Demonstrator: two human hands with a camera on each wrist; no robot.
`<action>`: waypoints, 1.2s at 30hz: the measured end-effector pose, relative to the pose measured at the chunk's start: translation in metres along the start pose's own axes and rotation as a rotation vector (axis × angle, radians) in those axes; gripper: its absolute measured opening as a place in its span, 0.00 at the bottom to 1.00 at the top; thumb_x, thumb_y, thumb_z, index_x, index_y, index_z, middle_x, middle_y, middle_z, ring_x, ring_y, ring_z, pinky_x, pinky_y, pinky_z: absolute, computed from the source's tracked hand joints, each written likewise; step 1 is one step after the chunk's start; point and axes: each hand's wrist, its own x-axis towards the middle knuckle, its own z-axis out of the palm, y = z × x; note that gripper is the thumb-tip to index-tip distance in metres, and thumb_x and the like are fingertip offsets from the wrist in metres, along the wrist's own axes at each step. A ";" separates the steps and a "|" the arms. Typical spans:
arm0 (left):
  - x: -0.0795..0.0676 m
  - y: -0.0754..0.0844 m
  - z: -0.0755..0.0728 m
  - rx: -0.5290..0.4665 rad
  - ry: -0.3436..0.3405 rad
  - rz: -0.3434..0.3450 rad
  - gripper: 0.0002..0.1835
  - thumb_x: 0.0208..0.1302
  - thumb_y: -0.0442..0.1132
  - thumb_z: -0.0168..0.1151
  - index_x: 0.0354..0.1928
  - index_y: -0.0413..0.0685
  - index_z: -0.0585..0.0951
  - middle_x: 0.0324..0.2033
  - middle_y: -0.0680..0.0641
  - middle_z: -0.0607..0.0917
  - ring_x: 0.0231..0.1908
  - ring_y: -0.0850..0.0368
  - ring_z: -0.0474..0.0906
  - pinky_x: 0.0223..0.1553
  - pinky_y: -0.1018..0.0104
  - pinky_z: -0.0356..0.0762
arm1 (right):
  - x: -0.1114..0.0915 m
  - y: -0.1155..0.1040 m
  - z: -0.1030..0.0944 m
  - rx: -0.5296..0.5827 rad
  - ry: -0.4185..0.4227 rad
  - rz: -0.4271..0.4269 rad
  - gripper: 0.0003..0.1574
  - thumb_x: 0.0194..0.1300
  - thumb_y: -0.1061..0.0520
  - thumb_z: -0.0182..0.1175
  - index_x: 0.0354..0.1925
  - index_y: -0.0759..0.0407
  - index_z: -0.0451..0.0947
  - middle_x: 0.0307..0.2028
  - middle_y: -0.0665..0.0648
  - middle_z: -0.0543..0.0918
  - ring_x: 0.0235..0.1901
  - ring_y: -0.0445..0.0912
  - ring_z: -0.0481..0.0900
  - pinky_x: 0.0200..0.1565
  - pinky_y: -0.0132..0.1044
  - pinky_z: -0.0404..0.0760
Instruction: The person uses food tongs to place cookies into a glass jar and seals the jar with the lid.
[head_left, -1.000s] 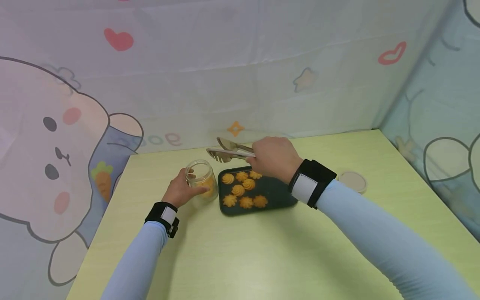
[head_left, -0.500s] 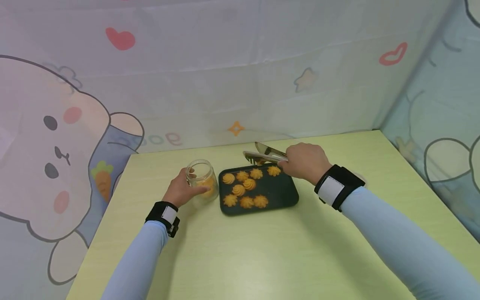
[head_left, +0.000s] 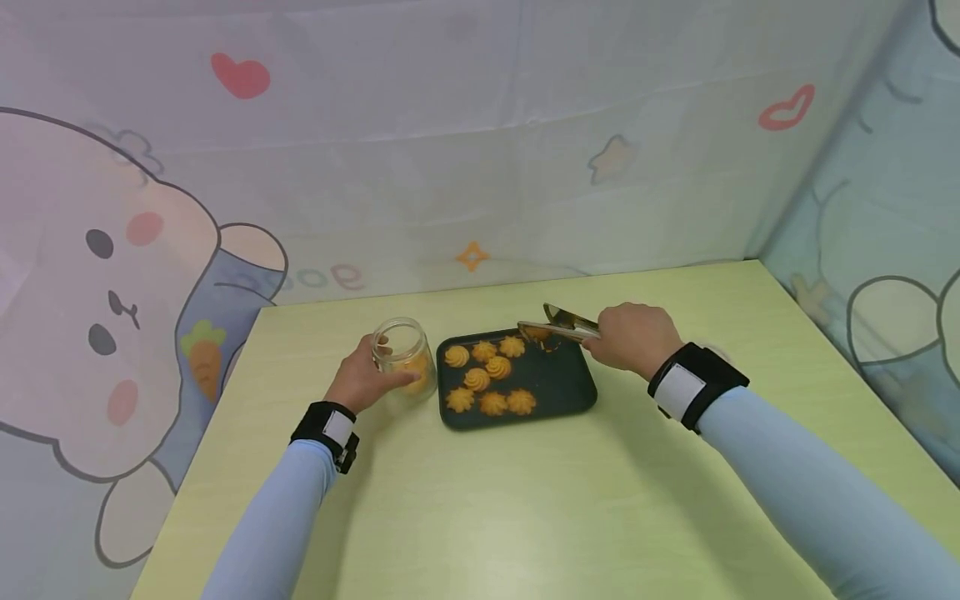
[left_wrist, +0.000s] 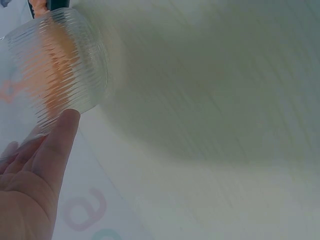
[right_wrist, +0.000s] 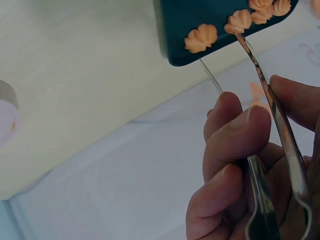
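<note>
My left hand (head_left: 360,382) grips a clear glass jar (head_left: 414,364), thumb on its near side. The jar stands upright, lidless, left of the tray; orange-yellow cookies show through its ribbed wall (left_wrist: 60,65) in the left wrist view. Metal tongs (head_left: 570,327) are in my right hand (head_left: 639,337), their ends parted over the back right part of the dark baking tray (head_left: 558,387). In the right wrist view, the tong tips straddle a lone swirl cookie (right_wrist: 201,38), apart from it. Several more piped cookies (head_left: 477,380) lie on the tray's left half.
A round white lid (right_wrist: 6,117) lies on the table right of the tray, mostly hidden behind my right wrist in the head view. The pale yellow table (head_left: 487,517) ends at a printed cloth backdrop (head_left: 420,192) behind the tray.
The right hand has moved right and down with the tongs, from above the jar's side to over the lone cookie at the tray's back right. My left hand and the jar stay still.
</note>
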 end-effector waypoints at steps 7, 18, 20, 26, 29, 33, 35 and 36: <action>-0.001 0.000 0.000 -0.002 -0.001 -0.010 0.50 0.56 0.56 0.76 0.73 0.39 0.61 0.68 0.35 0.73 0.65 0.36 0.72 0.64 0.42 0.72 | -0.001 0.003 0.008 -0.005 -0.023 0.012 0.29 0.72 0.45 0.58 0.15 0.52 0.70 0.14 0.48 0.63 0.17 0.43 0.65 0.21 0.37 0.63; -0.001 -0.003 0.000 -0.009 0.001 -0.007 0.49 0.56 0.56 0.76 0.72 0.40 0.62 0.69 0.36 0.73 0.66 0.35 0.71 0.64 0.42 0.72 | -0.005 0.005 0.024 0.002 0.023 -0.003 0.29 0.72 0.48 0.58 0.14 0.53 0.67 0.12 0.48 0.62 0.15 0.44 0.65 0.20 0.37 0.63; -0.001 -0.003 0.000 -0.010 0.001 -0.004 0.50 0.56 0.56 0.76 0.72 0.40 0.62 0.69 0.36 0.73 0.66 0.35 0.71 0.65 0.42 0.72 | -0.006 0.005 0.027 -0.005 0.035 -0.007 0.28 0.72 0.49 0.58 0.15 0.54 0.69 0.12 0.49 0.65 0.15 0.45 0.68 0.19 0.38 0.65; 0.000 -0.003 0.000 -0.006 0.002 0.011 0.50 0.57 0.56 0.76 0.73 0.39 0.61 0.69 0.35 0.73 0.67 0.35 0.71 0.65 0.42 0.72 | -0.008 0.006 0.032 -0.029 0.091 -0.016 0.28 0.71 0.50 0.60 0.14 0.55 0.70 0.12 0.52 0.69 0.15 0.47 0.73 0.18 0.40 0.70; 0.000 -0.004 0.001 0.002 0.003 0.014 0.50 0.57 0.56 0.76 0.73 0.39 0.61 0.69 0.35 0.74 0.66 0.35 0.72 0.65 0.42 0.72 | -0.009 0.007 0.034 -0.029 0.106 -0.014 0.28 0.70 0.51 0.60 0.13 0.55 0.70 0.11 0.52 0.69 0.14 0.47 0.72 0.17 0.40 0.69; 0.001 -0.004 0.001 0.007 0.005 0.011 0.50 0.56 0.57 0.76 0.72 0.40 0.62 0.69 0.36 0.74 0.66 0.35 0.72 0.64 0.42 0.73 | -0.009 0.008 0.035 -0.030 0.109 -0.013 0.28 0.71 0.52 0.60 0.14 0.55 0.70 0.12 0.52 0.69 0.14 0.47 0.71 0.17 0.39 0.68; 0.002 -0.004 0.001 0.009 0.007 0.011 0.50 0.56 0.57 0.76 0.72 0.40 0.62 0.68 0.36 0.74 0.65 0.36 0.72 0.64 0.42 0.73 | -0.009 0.008 0.035 -0.030 0.109 -0.012 0.27 0.71 0.52 0.59 0.14 0.56 0.71 0.12 0.52 0.70 0.14 0.47 0.72 0.17 0.39 0.68; 0.002 -0.004 0.001 0.010 0.008 0.010 0.50 0.56 0.57 0.76 0.72 0.40 0.62 0.68 0.36 0.74 0.65 0.36 0.72 0.64 0.42 0.73 | -0.009 0.009 0.036 -0.030 0.110 -0.012 0.27 0.71 0.52 0.59 0.14 0.56 0.71 0.12 0.53 0.71 0.14 0.47 0.72 0.17 0.39 0.69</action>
